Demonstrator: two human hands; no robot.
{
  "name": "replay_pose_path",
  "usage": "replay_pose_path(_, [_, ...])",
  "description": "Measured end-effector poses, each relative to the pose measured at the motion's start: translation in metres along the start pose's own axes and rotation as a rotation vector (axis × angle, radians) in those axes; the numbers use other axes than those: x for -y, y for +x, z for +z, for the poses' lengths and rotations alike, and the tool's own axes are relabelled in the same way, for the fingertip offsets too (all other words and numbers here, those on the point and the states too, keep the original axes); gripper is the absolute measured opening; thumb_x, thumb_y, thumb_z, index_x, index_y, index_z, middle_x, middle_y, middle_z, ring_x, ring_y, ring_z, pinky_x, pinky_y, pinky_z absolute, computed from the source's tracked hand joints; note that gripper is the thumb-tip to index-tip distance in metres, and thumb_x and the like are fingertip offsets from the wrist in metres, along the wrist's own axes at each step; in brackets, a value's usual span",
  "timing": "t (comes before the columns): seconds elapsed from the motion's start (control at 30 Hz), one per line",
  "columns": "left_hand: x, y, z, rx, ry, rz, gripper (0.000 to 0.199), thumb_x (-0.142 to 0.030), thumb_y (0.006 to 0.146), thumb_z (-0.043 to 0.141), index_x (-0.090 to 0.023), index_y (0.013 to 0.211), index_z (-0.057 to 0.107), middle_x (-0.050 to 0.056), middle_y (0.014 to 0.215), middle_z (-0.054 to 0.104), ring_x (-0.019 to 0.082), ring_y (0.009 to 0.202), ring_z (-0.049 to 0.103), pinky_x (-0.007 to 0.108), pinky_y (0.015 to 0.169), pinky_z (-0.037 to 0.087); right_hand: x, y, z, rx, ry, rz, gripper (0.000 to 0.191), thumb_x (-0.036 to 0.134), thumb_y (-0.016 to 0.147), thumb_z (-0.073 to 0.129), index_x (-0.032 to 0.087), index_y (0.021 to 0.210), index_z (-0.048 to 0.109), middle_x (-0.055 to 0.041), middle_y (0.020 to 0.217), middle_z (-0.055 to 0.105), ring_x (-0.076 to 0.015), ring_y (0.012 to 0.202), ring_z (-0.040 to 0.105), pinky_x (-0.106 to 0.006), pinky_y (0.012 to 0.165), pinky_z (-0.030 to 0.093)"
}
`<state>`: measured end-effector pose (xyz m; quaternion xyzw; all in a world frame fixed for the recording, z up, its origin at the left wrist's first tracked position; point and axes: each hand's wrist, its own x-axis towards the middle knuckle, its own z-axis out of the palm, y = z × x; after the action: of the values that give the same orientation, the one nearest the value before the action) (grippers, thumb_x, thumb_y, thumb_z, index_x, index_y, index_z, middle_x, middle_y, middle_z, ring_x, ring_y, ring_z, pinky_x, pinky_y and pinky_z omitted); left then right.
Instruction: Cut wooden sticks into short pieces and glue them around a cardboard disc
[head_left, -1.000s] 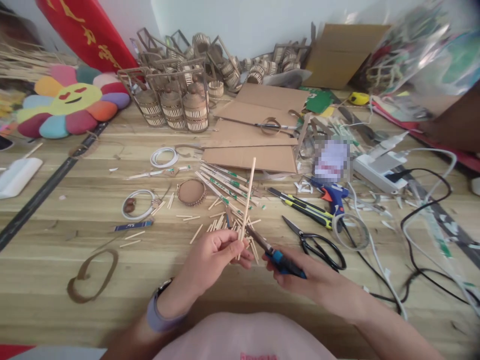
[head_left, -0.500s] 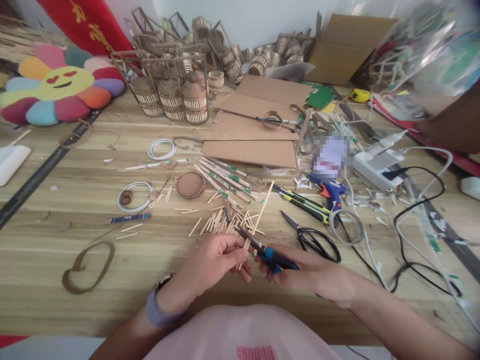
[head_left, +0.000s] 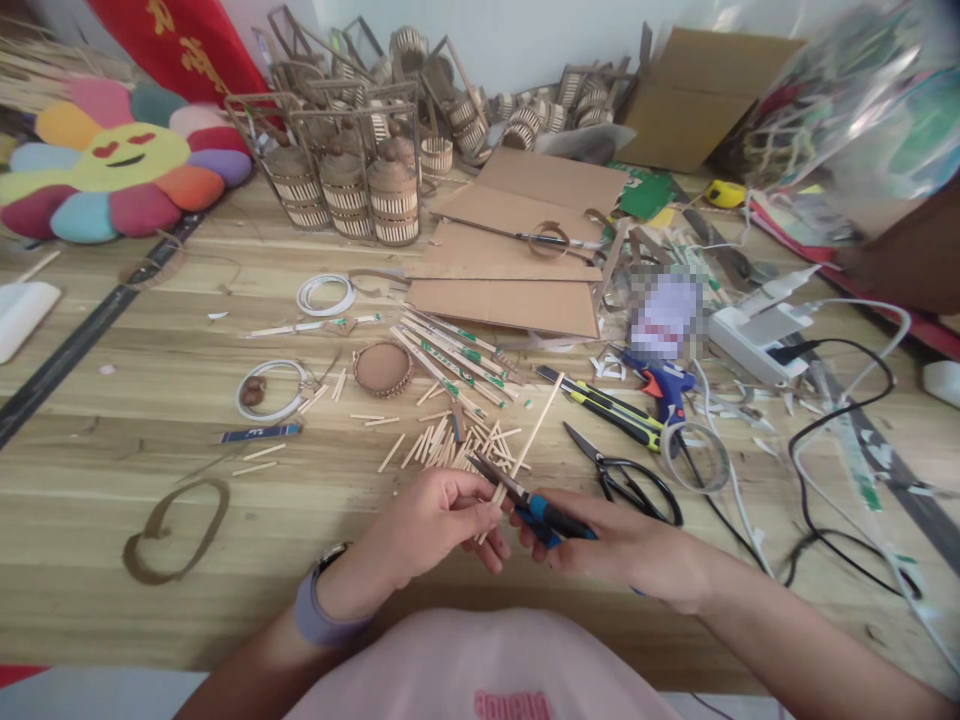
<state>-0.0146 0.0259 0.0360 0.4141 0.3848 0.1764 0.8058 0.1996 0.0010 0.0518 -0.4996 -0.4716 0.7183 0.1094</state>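
My left hand (head_left: 442, 515) pinches a thin wooden stick (head_left: 538, 425) and the ends of short pieces between thumb and fingers. The long stick slants up and to the right. My right hand (head_left: 600, 545) is closed around pliers-like cutters (head_left: 544, 512) with blue and black handles, whose jaws cross the stick just above my left thumb. Beyond my hands lies a pile of short cut sticks (head_left: 439, 440). Behind it are several longer sticks in printed paper wrappers (head_left: 457, 355) and a small round woven basket (head_left: 383, 370).
Black scissors (head_left: 630, 480), a yellow-black utility knife (head_left: 611, 410), a tape roll (head_left: 695, 457) and a blue glue gun (head_left: 667, 385) lie to the right. Cables surround a white power strip (head_left: 757, 340). Cardboard sheets (head_left: 502, 305) and small bamboo lanterns (head_left: 394, 205) stand farther back.
The long stick's upper end has shifted slightly right and down. My hands keep almost the same place, with the cutters still across the stick.
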Motion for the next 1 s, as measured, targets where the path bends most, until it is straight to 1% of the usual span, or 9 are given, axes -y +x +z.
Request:
replay_pose_path(0.13, [-0.001,0.0,0.0,0.008,0.008,-0.012,0.023,-0.038,0.075,0.069,-0.015,0.072,0.068,0.003,0.064,0.068,0.012,0.053,0.062,0.023,0.057,0.049,0.001,0.0,0.001,0.015,-0.034,-0.004,0.03,0.035,0.068,0.061,0.018,0.092,0.063,-0.0028,0.089,0.06,-0.0214,0.086,0.052,-0.034,0.079,0.041])
replay_pose_path(0.3, [0.0,-0.001,-0.001,0.006,0.043,-0.03,0.021,-0.036,0.076,0.067,-0.015,0.074,0.068,0.002,0.062,0.067,0.013,0.053,0.063,0.022,0.057,0.047,0.002,0.001,0.004,-0.019,-0.117,-0.01,0.02,0.03,0.066,0.055,0.019,0.082,0.059,-0.0015,0.082,0.057,-0.0201,0.08,0.05,-0.032,0.072,0.039])
replay_pose_path(0.47, [0.003,0.0,-0.002,0.023,0.129,-0.018,0.024,-0.035,0.08,0.059,-0.014,0.075,0.067,0.002,0.063,0.066,0.011,0.051,0.061,0.021,0.055,0.044,-0.007,0.004,0.006,-0.088,-0.254,-0.08,0.012,0.021,0.066,0.052,0.019,0.077,0.056,0.0007,0.073,0.053,-0.017,0.07,0.046,-0.028,0.064,0.037])
replay_pose_path(0.57, [0.004,0.001,-0.002,0.021,0.173,-0.012,0.025,-0.035,0.081,0.056,-0.014,0.072,0.065,0.001,0.063,0.065,0.01,0.051,0.06,0.021,0.055,0.042,-0.014,0.007,0.007,-0.125,-0.325,-0.112,0.01,0.018,0.068,0.05,0.02,0.076,0.054,0.0017,0.071,0.051,-0.0158,0.069,0.044,-0.027,0.063,0.036])
replay_pose_path(0.7, [0.007,0.004,-0.003,0.027,0.193,-0.014,0.025,-0.034,0.08,0.056,-0.014,0.066,0.06,0.001,0.063,0.065,0.01,0.052,0.06,0.021,0.055,0.042,-0.021,0.011,0.009,-0.144,-0.38,-0.116,0.008,0.017,0.069,0.047,0.02,0.076,0.051,0.0019,0.071,0.049,-0.0152,0.069,0.043,-0.027,0.064,0.035])
replay_pose_path(0.87, [0.01,0.008,-0.004,-0.006,0.145,-0.022,0.017,-0.031,0.077,0.058,-0.014,0.076,0.06,-0.001,0.063,0.063,0.01,0.049,0.058,0.021,0.054,0.042,-0.022,0.013,0.009,-0.136,-0.311,-0.104,0.012,0.021,0.069,0.048,0.019,0.08,0.053,0.001,0.072,0.05,-0.0164,0.069,0.045,-0.029,0.065,0.036])
replay_pose_path(1.0, [0.007,0.008,-0.005,0.001,0.117,-0.001,0.018,-0.032,0.078,0.057,-0.014,0.077,0.059,0.0,0.064,0.064,0.009,0.048,0.057,0.021,0.053,0.042,-0.014,0.009,0.007,-0.071,-0.147,-0.096,0.018,0.027,0.069,0.054,0.018,0.084,0.057,-0.0014,0.081,0.054,-0.0188,0.079,0.048,-0.031,0.073,0.038])
